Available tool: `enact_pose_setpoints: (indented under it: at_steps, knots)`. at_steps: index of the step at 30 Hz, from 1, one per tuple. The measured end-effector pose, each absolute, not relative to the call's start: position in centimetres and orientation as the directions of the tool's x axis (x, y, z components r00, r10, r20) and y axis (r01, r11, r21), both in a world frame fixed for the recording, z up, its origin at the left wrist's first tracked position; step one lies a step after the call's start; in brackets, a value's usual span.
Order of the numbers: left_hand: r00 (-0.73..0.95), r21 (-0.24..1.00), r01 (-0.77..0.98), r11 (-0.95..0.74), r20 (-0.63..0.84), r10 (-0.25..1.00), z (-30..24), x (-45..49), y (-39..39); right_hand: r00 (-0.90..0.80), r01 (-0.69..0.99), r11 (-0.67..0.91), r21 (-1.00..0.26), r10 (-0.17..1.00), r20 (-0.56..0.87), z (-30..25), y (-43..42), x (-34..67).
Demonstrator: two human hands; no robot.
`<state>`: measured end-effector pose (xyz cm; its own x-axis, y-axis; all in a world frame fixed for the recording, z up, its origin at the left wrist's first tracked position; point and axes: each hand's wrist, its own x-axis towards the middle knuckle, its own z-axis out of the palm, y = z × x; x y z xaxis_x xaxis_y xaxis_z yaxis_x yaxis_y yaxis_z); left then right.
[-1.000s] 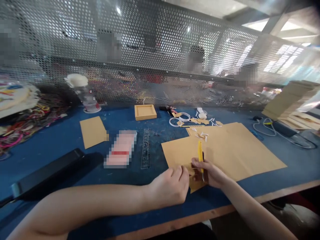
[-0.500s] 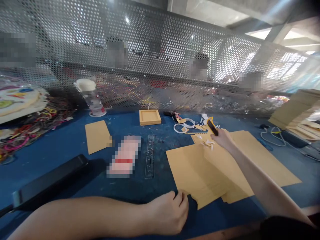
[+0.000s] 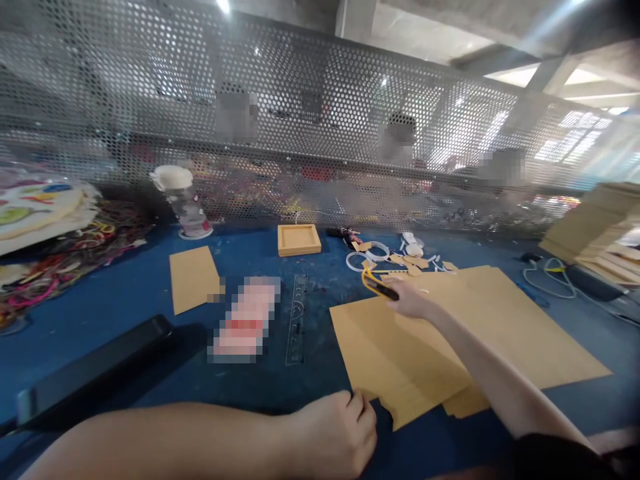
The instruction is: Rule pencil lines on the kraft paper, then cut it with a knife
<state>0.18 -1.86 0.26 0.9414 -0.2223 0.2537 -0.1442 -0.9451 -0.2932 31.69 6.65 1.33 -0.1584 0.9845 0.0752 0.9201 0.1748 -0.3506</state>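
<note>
My left hand (image 3: 337, 430) is closed, its curled fingers at the near left edge of a brown kraft paper sheet (image 3: 400, 360); the fingertips are partly hidden. My right hand (image 3: 413, 299) grips a yellow-and-black tool (image 3: 379, 287) whose exact kind is unclear. It hangs over the far edge of the sheet. More brown paper (image 3: 520, 320) lies under and to the right of my right forearm. Just beyond the tool are clear rings (image 3: 377, 251), small brown paper scraps (image 3: 417, 261) and white bits (image 3: 414, 248).
On the blue table (image 3: 260, 393) lie a small wooden frame (image 3: 299, 240), a plastic stencil ruler (image 3: 297, 320), a blurred pink item (image 3: 245, 320), a small brown card (image 3: 194, 280) and a long black object (image 3: 100, 370). A lidded cup (image 3: 187, 207) stands before the perforated metal screen (image 3: 300, 100).
My right hand has moved left and nearer with the yellow-and-black tool, uncovering the white bits and scraps behind. My left hand stays at the paper's edge.
</note>
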Motion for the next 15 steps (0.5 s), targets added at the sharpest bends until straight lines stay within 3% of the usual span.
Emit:
enact_pose_setpoints:
  at_steps: [5,15]
  knots:
    - [0.955,-0.287,-0.146,-0.947,0.209,-0.211,0.4,0.3,-1.9,-0.306,0.924,0.294,-0.243,0.952,-0.012,2.1,6.3,28.7]
    - [0.957,-0.324,-0.133,-0.937,0.203,-0.206,0.6,0.2,-2.1,-0.282,0.959,0.281,-0.03,0.95,-0.134,3.6,6.6,25.8]
